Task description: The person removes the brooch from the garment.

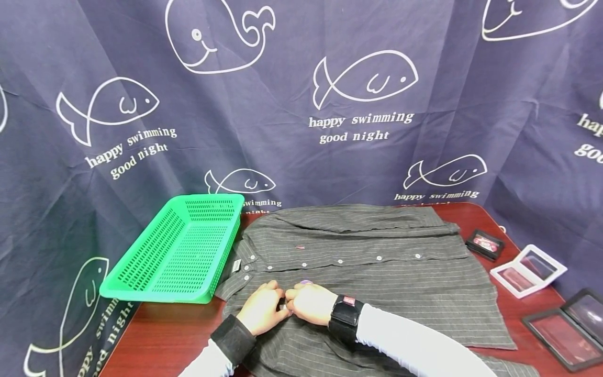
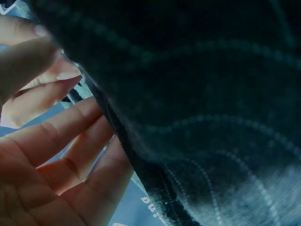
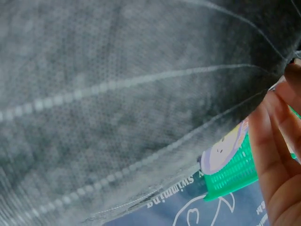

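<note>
Patterned curtain (image 1: 282, 141) is hanging behind everything. Red-brown table (image 1: 174, 327) is carrying the rest. Dark striped shirt (image 1: 400, 290) is lying across most of it, front up, collar (image 1: 229, 285) pointing left. Handling guess: it's looking light, soft, limp, grippy enough, not fragile; probably wrinkling and sagging wherever it's unsupported. I'd be taking it by fingertip pinch at two close points, keeping the cloth between taut. Green basket (image 1: 157, 297) is standing just beside the collar. Open black case (image 1: 567, 335) and open white case (image 1: 527, 275) are lying off to the right, near the hem. Left hand (image 1: 264, 309) and right hand (image 1: 313, 303) are nearly meeting on the near front panel, both pinching cloth; can't tell if they're also gripping something small. Small black box (image 1: 485, 244) is sitting by the far cuff. Round purple-rimmed piece (image 3: 222, 149) is showing against the cloth, likely stiffer; rim's looking like the best hold. White buttons (image 1: 340, 261) are running in a row.
</note>
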### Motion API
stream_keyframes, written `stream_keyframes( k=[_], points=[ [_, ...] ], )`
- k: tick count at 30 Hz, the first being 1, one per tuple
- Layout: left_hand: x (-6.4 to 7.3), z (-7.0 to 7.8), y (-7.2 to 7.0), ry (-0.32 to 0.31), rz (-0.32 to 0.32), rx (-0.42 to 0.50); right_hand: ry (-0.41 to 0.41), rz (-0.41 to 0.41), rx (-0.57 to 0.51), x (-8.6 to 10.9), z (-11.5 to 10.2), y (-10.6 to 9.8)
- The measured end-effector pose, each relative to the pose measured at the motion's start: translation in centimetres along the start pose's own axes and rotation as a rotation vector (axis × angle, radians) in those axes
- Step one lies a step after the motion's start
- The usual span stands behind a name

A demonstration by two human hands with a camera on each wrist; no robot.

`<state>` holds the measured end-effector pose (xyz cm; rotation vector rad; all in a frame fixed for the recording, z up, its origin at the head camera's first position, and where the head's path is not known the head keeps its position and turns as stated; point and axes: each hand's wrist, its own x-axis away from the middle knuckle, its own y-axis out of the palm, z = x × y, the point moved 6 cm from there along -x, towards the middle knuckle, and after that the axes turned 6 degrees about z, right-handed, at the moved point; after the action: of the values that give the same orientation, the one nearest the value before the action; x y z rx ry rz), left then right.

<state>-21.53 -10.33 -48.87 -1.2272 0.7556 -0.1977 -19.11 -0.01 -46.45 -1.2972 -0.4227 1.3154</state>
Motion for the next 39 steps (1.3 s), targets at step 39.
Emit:
stream_keyframes(
  k=[39],
  points=[
    [-0.16,-0.08,-0.32,-0.001,0.005,0.014,-0.051,0.062,0.062,-0.54,0.12,0.57]
  ],
)
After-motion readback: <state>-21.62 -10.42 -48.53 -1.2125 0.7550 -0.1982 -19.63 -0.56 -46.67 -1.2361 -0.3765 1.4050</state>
